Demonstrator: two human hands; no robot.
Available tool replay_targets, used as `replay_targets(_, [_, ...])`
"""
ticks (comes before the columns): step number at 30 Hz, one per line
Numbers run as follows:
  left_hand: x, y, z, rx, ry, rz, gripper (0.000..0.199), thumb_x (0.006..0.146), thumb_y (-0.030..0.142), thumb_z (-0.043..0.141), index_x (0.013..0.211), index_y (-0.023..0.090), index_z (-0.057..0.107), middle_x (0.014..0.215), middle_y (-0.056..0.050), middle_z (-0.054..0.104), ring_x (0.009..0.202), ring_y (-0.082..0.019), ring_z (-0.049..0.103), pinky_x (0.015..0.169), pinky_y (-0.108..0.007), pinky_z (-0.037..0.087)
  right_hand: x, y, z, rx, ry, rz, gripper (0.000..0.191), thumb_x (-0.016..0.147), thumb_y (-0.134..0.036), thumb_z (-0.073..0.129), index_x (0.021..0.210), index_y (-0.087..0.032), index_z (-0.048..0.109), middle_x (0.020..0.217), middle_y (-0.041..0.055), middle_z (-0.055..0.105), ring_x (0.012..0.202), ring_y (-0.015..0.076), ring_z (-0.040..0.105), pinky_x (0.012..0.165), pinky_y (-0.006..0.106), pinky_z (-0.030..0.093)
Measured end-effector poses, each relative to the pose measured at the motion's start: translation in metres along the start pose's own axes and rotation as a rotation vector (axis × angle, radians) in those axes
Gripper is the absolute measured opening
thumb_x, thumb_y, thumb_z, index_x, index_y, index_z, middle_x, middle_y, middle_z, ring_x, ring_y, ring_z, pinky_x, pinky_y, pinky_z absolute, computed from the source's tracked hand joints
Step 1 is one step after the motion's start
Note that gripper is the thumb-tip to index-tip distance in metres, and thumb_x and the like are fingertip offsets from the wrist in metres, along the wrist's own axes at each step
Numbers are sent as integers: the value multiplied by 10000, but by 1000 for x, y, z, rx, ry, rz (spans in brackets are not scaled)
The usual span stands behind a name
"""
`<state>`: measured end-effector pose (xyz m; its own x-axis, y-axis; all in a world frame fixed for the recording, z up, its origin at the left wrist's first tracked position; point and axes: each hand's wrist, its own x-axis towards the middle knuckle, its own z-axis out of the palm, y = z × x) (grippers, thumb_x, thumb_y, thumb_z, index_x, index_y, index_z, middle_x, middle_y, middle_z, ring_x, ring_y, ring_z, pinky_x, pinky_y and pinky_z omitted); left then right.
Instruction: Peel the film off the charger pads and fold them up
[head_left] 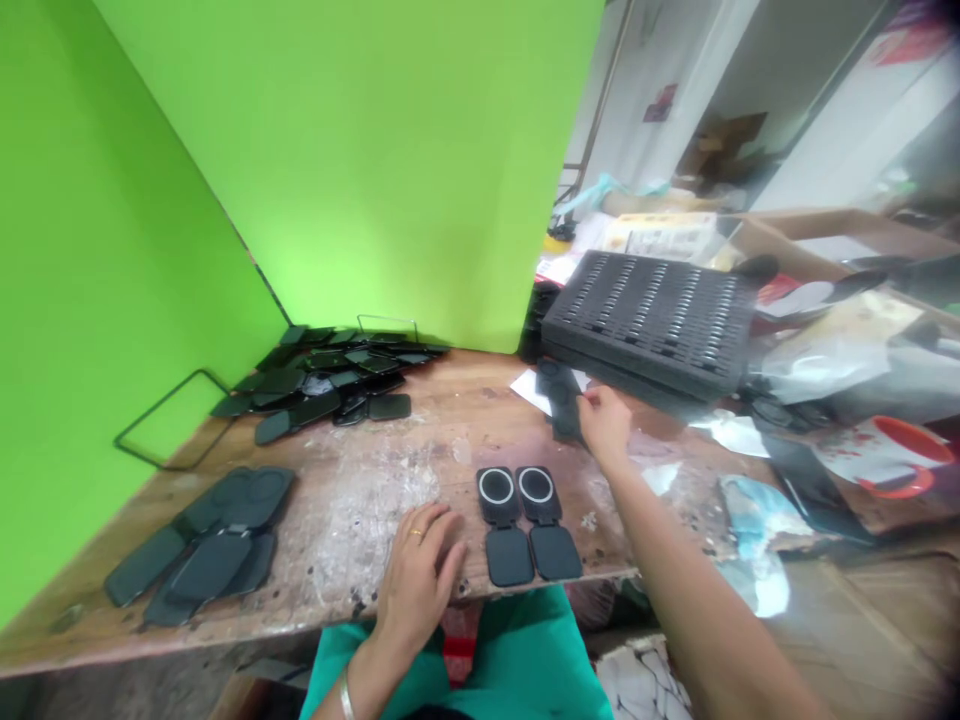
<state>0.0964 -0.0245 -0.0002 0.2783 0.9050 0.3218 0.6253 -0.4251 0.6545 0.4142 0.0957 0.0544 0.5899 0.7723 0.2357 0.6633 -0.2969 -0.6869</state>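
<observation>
Bench: a worn, scratched wooden table (360,500) with pale scuffed patches fills the lower middle of the frame, backed by smooth lime-green panels.
Right hand: the right hand (604,424), right of centre, reaches away from the body and pinches a flat black hinged plastic piece (564,400) between thumb and fingertips; the piece lies just in front of the tray stack.
Left hand: the left hand (418,580) rests flat at the near edge, fingers loosely spread and relaxed, holding nothing, just left of the paired parts.
Paired parts: 2 matte black hinged plates with white rings (529,525) lie side by side, touching, at lower centre.
Tray: a black ribbed slotted plastic tray stack (652,325) sits upper right; its slots' contents cannot be made out.
Piles: a heap of glossy black flat covers (337,385) sits upper left of centre; overlapping dark rounded rectangular plates (210,545) lie lower left.
</observation>
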Motion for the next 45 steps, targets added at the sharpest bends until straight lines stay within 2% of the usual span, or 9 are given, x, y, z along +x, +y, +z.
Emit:
replay_targets(4, [11, 5, -14, -410, 18, -332, 423, 886, 400, 606, 1255, 194, 606, 1251, -127, 654, 1204, -269, 588, 1076, -487, 428, -43, -22, -18, 253, -50, -50, 229, 818, -417, 576, 824, -189, 604, 729, 44, 638, 658, 191, 573, 623, 293, 463])
replay_targets(9, [30, 29, -33, -895, -1, -579, 555, 788, 449, 738, 1239, 146, 626, 1218, -145, 688, 1167, -245, 624, 1026, -380, 461, -119, -47, -18, 883, -421, 207, 403, 639, -519, 800, 794, -192, 622, 565, -35, 546, 434, 94, 391, 402, 209, 285])
replay_targets(14, [32, 40, -37, -1042, 53, -753, 482, 606, 476, 861, 930, 140, 739, 884, -70, 750, 806, -180, 687, 768, -288, 524, -160, -55, -1, 935, -607, 320, 405, 622, -515, 829, 723, -186, 615, 539, -40, 521, 401, 78, 368, 374, 201, 261])
replay_targets(17, [26, 38, -38, -1023, 116, -798, 408, 588, 457, 862, 814, 143, 734, 776, -34, 725, 696, -139, 648, 677, -244, 498, -167, -56, 4, 786, -502, 92, 336, 725, -484, 766, 841, -197, 633, 675, 14, 614, 490, 135, 493, 428, 251, 390])
replay_targets(21, [22, 37, -43, -983, 150, -799, 333, 608, 415, 842, 777, 148, 737, 676, 0, 676, 598, -104, 569, 567, -203, 434, -173, -65, 2, 462, -214, -539, 150, 887, -279, 632, 1013, -226, 691, 1024, 105, 676, 950, 267, 597, 825, 437, 509])
replay_targets(24, [21, 41, -48, -947, 137, -761, 306, 629, 396, 818, 791, 148, 745, 668, 4, 668, 596, -106, 553, 566, -206, 431, -179, -77, -1, 477, -321, -744, 197, 948, -173, 521, 974, -222, 710, 972, 89, 695, 964, 249, 603, 893, 426, 492])
replay_targets(34, [17, 50, -63, -757, 105, -542, 176, 723, 333, 727, 794, 176, 766, 785, -26, 727, 727, -159, 638, 672, -235, 485, -188, -98, -7, 621, -659, -401, 192, 932, -314, 561, 842, -204, 690, 768, 24, 696, 713, 176, 639, 664, 265, 484])
replay_targets(42, [17, 19, -68, -842, 203, -782, 316, 632, 403, 784, 809, 145, 745, 701, -17, 697, 645, -143, 595, 602, -227, 446, -118, -60, -3, 894, -329, 144, 377, 686, -504, 792, 782, -171, 644, 501, -32, 563, 434, 99, 479, 400, 180, 329])
replay_targets(45, [16, 10, -67, -845, 277, -832, 355, 633, 431, 772, 848, 152, 731, 701, -2, 681, 608, -114, 548, 551, -202, 385, -110, -57, -8, 1076, -196, 184, 393, 660, -476, 838, 803, -192, 607, 582, -26, 635, 560, 140, 636, 536, 215, 498])
